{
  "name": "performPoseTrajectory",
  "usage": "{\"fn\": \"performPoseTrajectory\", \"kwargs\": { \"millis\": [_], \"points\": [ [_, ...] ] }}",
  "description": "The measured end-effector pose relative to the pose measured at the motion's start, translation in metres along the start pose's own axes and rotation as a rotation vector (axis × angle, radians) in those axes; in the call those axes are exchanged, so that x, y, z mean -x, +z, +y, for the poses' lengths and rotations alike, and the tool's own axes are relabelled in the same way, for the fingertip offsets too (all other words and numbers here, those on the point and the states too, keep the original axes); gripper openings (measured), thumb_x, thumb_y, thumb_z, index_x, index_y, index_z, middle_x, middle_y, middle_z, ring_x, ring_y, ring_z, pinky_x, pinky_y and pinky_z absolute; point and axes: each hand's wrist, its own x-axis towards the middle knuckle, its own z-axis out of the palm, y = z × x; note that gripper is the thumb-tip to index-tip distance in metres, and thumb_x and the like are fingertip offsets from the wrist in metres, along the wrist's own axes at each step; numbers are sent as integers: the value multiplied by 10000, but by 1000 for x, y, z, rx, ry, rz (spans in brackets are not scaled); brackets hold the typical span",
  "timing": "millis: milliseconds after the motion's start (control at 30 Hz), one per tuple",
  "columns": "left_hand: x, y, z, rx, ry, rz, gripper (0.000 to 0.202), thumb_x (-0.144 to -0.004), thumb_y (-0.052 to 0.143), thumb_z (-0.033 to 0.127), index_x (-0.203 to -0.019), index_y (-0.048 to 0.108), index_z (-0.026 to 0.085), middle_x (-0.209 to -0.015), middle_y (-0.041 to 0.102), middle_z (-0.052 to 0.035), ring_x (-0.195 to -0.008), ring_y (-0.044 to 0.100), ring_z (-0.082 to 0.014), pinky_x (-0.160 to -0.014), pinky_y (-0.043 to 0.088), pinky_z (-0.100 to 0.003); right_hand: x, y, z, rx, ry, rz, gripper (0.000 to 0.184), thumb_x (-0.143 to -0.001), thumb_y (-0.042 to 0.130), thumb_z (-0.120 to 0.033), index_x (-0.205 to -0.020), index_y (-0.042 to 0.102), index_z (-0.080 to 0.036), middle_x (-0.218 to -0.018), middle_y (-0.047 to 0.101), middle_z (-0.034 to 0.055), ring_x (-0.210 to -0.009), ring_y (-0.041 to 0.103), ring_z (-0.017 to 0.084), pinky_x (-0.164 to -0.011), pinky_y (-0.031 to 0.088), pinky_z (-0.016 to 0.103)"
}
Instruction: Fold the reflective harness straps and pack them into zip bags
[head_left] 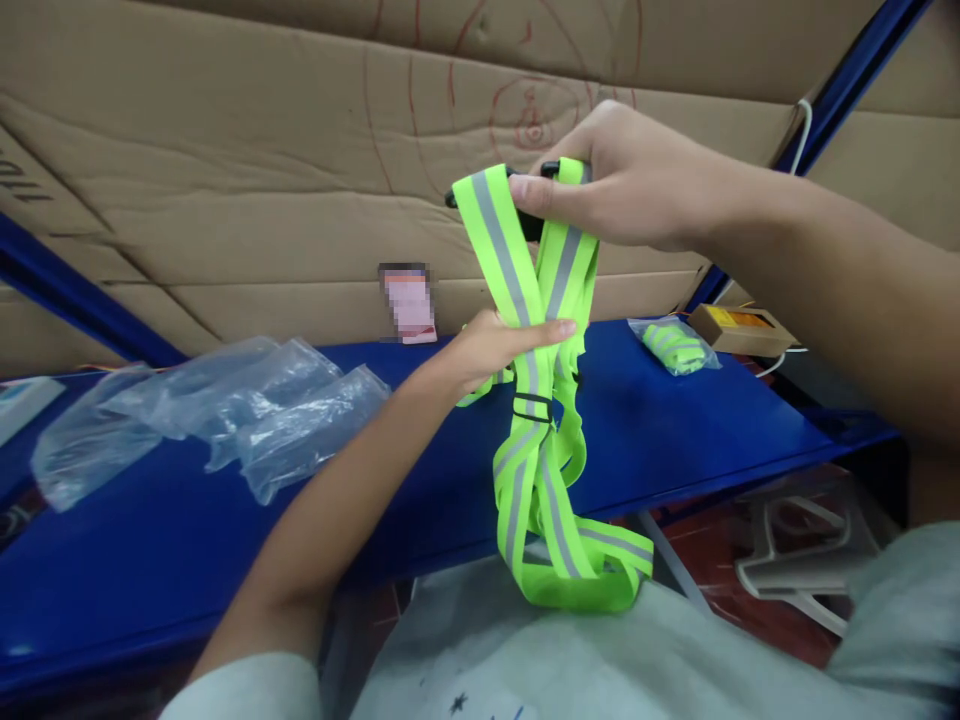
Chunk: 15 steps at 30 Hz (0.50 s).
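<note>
A neon yellow-green reflective harness (pixel 517 490) with grey stripes hangs between my hands, its lower loops resting against my shirt. My right hand (pixel 600 185) is closed on its upper end, where black plastic buckles (pixel 531 222) show under the thumb. Lower down, my left hand (pixel 502 350) is wrapped round the straps, thumb across the front. Just below that thumb a thin black band (pixel 532 405) goes round the straps. Some of the webbing behind my left hand is hidden.
Clear plastic bags (pixel 292 410) lie on the left of the blue table (pixel 645 440). A bagged yellow-green harness (pixel 675 347) and a small cardboard box (pixel 742 328) sit at the back right. A pixelated pink card or screen (pixel 409 303) leans against the cardboard wall (pixel 247 240). A white plastic chair (pixel 795 560) stands below right.
</note>
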Motion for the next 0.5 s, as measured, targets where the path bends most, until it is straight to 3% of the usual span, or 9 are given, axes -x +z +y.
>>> {"fn": "performPoseTrajectory", "kwargs": {
  "millis": [67,167,300,400,500],
  "points": [
    [-1,-5,-6,-26,-21,-34,577,-679,957,478,-1108,777,137,-1116,798,-136,-1032,765,-289,-956,618,-428,0,-2,7,43,-19,59,413,-1026,637,-291,-642,657,-141,-543,441,-53,-500,370,29,-425,283,142],
    [-3,-12,-6,-124,33,-157,497,-776,874,544,-1051,789,138,-1055,807,-130,-1012,759,-259,-954,598,-394,-4,-7,21,-205,28,-72,237,-1019,613,-230,-852,754,-137,-764,705,4,-620,623,70,-550,488,155],
    [0,-14,5,-303,129,-349,417,-909,738,557,-904,781,142,-916,792,-113,-853,729,-212,-836,583,-339,-5,-10,33,-345,162,-230,259,-1012,523,-137,-885,748,-132,-853,777,21,-603,654,58,-577,498,144],
    [5,-11,17,-398,195,-353,404,-936,704,543,-844,749,152,-859,762,-92,-792,699,-195,-769,562,-301,-4,-2,39,-404,245,-274,292,-992,484,-113,-807,709,-130,-829,774,6,-615,658,61,-609,506,152],
    [9,-8,24,-402,216,-314,393,-928,707,546,-857,725,160,-823,742,-77,-758,684,-192,-719,554,-285,-3,10,44,-426,202,-269,211,-957,536,-124,-810,683,-152,-808,734,-15,-656,648,70,-586,481,155]
  ]
}}
